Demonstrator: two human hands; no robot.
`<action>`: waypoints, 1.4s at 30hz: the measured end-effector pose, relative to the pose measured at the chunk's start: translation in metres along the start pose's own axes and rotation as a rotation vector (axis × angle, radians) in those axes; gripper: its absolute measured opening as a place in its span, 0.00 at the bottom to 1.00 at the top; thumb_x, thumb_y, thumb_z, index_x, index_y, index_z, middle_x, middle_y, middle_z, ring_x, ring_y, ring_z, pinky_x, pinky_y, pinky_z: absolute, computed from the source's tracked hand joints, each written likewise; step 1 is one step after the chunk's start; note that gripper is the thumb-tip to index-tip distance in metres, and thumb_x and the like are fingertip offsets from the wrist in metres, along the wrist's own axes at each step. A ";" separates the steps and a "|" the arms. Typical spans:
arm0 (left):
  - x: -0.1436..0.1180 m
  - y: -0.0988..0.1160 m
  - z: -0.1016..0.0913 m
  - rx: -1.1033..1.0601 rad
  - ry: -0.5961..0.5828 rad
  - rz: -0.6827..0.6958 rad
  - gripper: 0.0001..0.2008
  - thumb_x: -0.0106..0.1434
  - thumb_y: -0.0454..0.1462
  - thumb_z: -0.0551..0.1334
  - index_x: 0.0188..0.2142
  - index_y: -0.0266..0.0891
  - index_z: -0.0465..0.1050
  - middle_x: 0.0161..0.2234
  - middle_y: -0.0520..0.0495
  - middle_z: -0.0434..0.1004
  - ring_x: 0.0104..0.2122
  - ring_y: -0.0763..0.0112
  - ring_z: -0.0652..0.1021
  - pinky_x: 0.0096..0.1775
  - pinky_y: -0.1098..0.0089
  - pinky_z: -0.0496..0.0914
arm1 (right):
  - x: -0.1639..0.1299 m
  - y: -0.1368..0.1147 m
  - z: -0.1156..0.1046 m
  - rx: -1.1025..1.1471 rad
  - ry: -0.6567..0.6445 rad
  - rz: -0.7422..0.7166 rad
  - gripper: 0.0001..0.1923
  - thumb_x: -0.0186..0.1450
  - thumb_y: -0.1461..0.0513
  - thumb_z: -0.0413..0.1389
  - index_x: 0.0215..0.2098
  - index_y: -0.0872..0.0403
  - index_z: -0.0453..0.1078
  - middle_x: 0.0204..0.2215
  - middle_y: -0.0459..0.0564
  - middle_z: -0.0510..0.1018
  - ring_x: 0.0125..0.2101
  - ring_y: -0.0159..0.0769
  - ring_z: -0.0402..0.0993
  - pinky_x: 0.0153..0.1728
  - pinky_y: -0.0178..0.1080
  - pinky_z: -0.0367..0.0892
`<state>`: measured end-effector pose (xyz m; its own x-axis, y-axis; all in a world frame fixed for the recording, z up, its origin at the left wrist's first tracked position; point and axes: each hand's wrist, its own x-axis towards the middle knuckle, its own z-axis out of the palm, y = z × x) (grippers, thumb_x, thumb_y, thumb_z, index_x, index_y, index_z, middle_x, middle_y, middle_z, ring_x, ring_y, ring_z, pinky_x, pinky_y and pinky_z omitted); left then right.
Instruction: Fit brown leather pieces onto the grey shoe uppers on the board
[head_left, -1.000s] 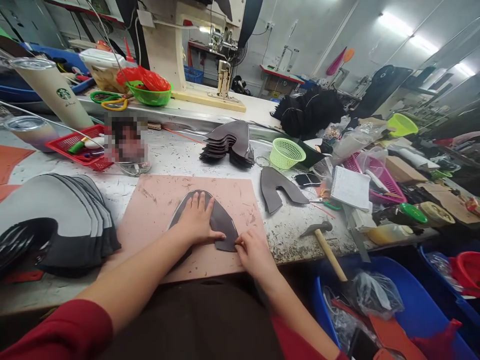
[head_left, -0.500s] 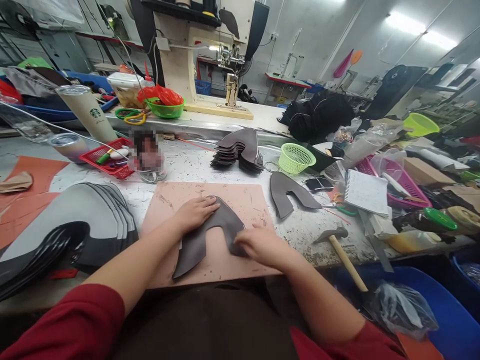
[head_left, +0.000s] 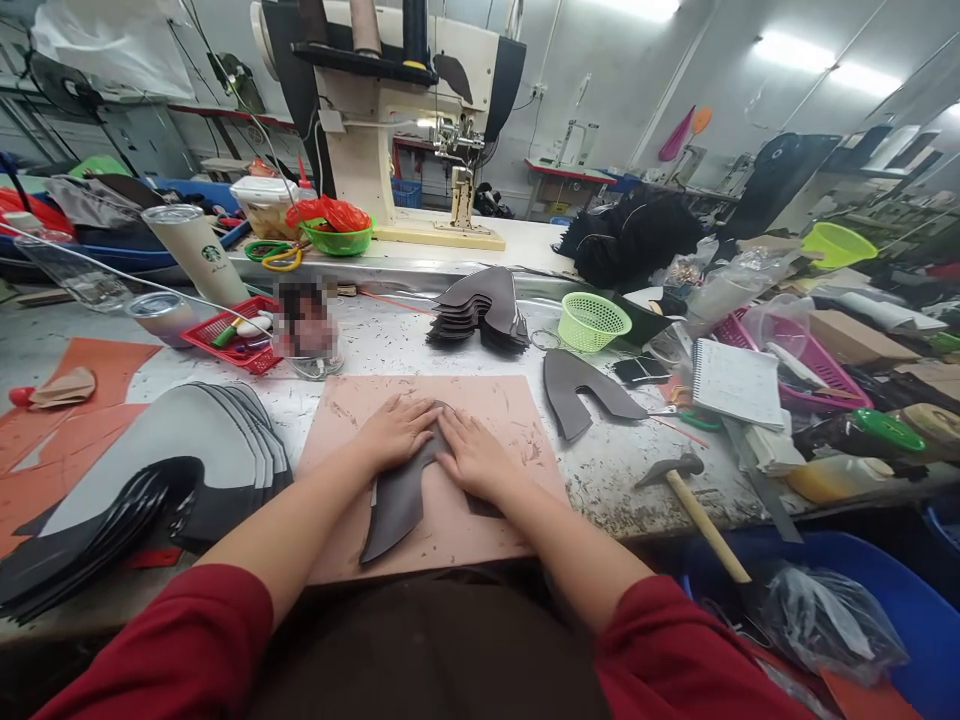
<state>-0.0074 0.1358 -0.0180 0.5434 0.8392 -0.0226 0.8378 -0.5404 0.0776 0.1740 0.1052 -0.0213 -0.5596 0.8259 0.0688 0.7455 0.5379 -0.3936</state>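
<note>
A dark brown U-shaped leather piece [head_left: 397,500] lies flat on a pink cutting mat [head_left: 495,400] in front of me. My left hand [head_left: 396,432] presses flat on its upper left part, fingers spread a little. My right hand [head_left: 472,458] lies flat on its right arm, fingers touching those of the left hand at the piece's top. Neither hand grips anything. Most of the piece's right arm is hidden under my right hand.
Another cut piece [head_left: 581,388] lies right of the mat, a pile of them [head_left: 480,305] behind it. Grey and black pieces [head_left: 172,460] are fanned out at left. A hammer [head_left: 694,505], green basket [head_left: 594,320], notebook [head_left: 735,382] and sewing machine [head_left: 390,110] surround the bench.
The piece was opened out from folded to a flat U shape. My right hand moved from its lower right edge up onto its top, beside my left hand. The camera tilted upward.
</note>
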 end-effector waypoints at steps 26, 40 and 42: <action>-0.061 0.060 -0.037 0.251 0.051 -0.053 0.27 0.57 0.53 0.51 0.41 0.32 0.71 0.45 0.35 0.71 0.46 0.54 0.69 0.48 0.59 0.58 | -0.088 0.016 -0.024 0.011 0.205 0.488 0.22 0.62 0.60 0.42 0.53 0.56 0.60 0.50 0.55 0.66 0.50 0.42 0.59 0.50 0.44 0.57; -0.096 0.066 0.013 0.172 0.139 0.043 0.28 0.59 0.53 0.45 0.46 0.37 0.69 0.51 0.39 0.65 0.52 0.58 0.65 0.49 0.59 0.61 | -0.058 0.017 -0.028 0.000 0.082 0.127 0.23 0.58 0.67 0.44 0.52 0.55 0.62 0.49 0.51 0.69 0.48 0.37 0.62 0.50 0.41 0.56; -0.097 0.071 0.021 0.188 0.218 0.099 0.31 0.59 0.55 0.44 0.47 0.34 0.67 0.52 0.38 0.65 0.51 0.58 0.66 0.50 0.60 0.59 | -0.067 0.009 -0.022 -0.080 0.134 0.089 0.23 0.58 0.67 0.44 0.53 0.58 0.61 0.50 0.55 0.68 0.49 0.40 0.61 0.50 0.44 0.55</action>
<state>0.0003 0.0153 -0.0311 0.6160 0.7640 0.1918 0.7873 -0.6053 -0.1174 0.2263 0.0591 -0.0092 -0.4407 0.8831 0.1610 0.8195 0.4689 -0.3295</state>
